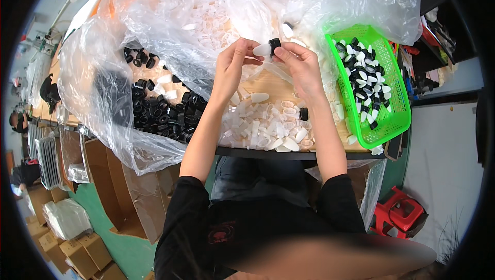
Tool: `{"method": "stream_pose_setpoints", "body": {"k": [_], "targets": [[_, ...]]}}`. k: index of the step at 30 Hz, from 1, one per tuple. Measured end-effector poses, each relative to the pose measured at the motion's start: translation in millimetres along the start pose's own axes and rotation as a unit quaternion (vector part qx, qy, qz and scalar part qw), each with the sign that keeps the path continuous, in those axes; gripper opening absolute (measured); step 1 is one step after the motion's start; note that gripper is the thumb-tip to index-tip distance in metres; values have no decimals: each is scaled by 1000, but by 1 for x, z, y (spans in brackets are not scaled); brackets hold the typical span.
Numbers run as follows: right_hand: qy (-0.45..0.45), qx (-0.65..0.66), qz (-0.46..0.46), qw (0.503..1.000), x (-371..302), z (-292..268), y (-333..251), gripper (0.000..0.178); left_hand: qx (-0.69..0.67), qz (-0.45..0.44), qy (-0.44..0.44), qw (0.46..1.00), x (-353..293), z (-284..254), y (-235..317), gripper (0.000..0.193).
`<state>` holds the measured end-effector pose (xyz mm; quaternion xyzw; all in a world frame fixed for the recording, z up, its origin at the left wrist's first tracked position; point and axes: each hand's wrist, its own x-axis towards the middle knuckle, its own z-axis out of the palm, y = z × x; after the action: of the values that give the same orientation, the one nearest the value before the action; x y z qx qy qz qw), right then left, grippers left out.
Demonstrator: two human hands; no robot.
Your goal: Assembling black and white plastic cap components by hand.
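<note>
Above the wooden table, my left hand (231, 64) pinches a white oval plastic piece (262, 50) between thumb and fingers. My right hand (303, 67) grips a black ring-shaped plastic part (275, 45), which meets the white piece's right end. How far one sits inside the other I cannot tell. Below my hands lies a pile of loose white and clear plastic pieces (263, 128), with one black part (303, 114) at its right side. Black plastic parts (165, 117) are heaped left of my left forearm, inside a clear plastic bag (111, 125).
A green basket (356, 105) at the right holds joined black-and-white pieces (365, 76). Clear plastic sheeting (330, 1) covers the far side, over more pale pieces (206, 14). A red stool (397, 210) stands at the lower right; cardboard boxes (82, 254) are at the lower left.
</note>
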<state>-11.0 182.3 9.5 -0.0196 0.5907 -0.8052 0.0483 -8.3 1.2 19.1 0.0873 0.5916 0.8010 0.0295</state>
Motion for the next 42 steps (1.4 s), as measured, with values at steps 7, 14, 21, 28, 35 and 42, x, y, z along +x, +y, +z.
{"method": "stream_pose_setpoints", "body": {"k": [7,14,21,28,35,42], "targets": [[-30,-19,-7,999,-1,0,0,18,155,14,-12,988,2,-2,-9,19],[-85,-118,-94,985,0,-2,-3,13,155,22,-53,986,3,-2,-7,22],[-119,-246,-48,961,-2,3,5,12,-11,128,60,990,11,-14,-2,24],[-186,-618,-183,741,-25,35,53,17,56,144,25,988,8,-11,-2,29],[-106,-311,-239,914,-13,10,-21,15,253,227,20,940,10,-14,-9,31],[-13,-391,-274,878,-12,2,-26,14,300,239,-6,924,7,-1,-4,32]]}}
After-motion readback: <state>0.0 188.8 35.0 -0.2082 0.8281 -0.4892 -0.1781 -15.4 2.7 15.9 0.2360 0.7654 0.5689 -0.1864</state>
